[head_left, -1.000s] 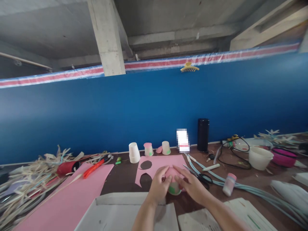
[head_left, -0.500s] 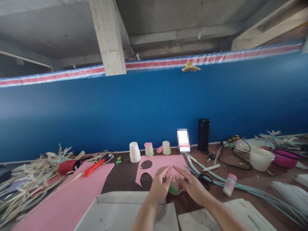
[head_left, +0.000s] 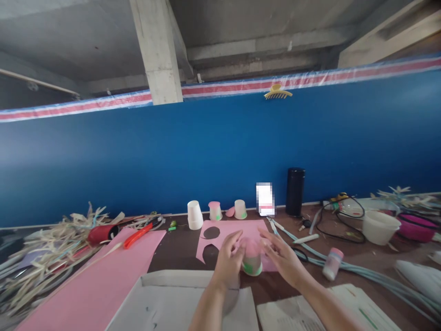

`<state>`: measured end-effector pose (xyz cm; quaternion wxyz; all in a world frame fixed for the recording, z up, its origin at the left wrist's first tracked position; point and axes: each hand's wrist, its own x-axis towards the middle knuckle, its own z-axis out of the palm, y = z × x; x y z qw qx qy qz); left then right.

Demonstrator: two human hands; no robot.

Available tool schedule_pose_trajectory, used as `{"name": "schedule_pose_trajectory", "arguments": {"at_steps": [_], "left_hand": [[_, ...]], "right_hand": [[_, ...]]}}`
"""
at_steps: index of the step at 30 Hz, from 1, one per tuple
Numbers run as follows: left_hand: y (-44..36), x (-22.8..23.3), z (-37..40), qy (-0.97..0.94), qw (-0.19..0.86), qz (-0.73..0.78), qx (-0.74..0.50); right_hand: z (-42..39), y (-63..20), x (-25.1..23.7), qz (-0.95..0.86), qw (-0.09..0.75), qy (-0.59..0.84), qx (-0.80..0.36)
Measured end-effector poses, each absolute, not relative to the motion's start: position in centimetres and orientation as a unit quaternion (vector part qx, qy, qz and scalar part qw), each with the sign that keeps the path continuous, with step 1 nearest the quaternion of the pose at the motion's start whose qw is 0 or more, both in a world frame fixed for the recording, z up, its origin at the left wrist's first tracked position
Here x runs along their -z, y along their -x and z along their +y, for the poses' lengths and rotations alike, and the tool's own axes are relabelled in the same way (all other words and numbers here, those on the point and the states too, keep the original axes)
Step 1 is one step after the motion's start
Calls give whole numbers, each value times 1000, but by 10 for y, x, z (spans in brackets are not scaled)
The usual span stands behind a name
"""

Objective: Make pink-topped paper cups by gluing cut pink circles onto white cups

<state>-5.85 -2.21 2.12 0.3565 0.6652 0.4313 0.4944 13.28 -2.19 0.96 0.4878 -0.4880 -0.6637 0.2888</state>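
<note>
An upturned paper cup [head_left: 253, 268] with green patches on its side stands in front of me, and a pink paper piece covers its top. My left hand [head_left: 230, 253] is at the cup's left side with fingers stretched; whether the thumb touches the cup I cannot tell. On the other side, my right hand [head_left: 281, 255] is held apart from the cup, its fingers spread. Under and behind the cup lies a pink sheet [head_left: 234, 227] with round holes cut in it. Scissors [head_left: 299, 253] are partly hidden behind my right hand.
Along the blue wall stand stacked white cups [head_left: 195, 216], a pink-topped cup [head_left: 215, 211], another upturned cup [head_left: 240, 209] and a black flask [head_left: 295, 192]. A white box [head_left: 179, 303] lies in front. A glue bottle [head_left: 333, 264] and pale blue cords [head_left: 368, 272] are on the right.
My hands have moved apart from over the cup's top, the right hand drawing off to the right. More of the cup shows. The view has shifted slightly.
</note>
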Motion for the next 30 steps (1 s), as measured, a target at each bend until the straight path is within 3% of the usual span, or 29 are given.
{"name": "schedule_pose_trajectory", "arguments": {"at_steps": [13, 30], "left_hand": [[51, -19, -25, -755, 153, 442, -459], [49, -16, -25, -789, 72, 456, -405]], "right_hand": [[-17, -127, -1, -754, 422, 489, -121], [-20, -114, 1, -782, 351, 513, -47]]}}
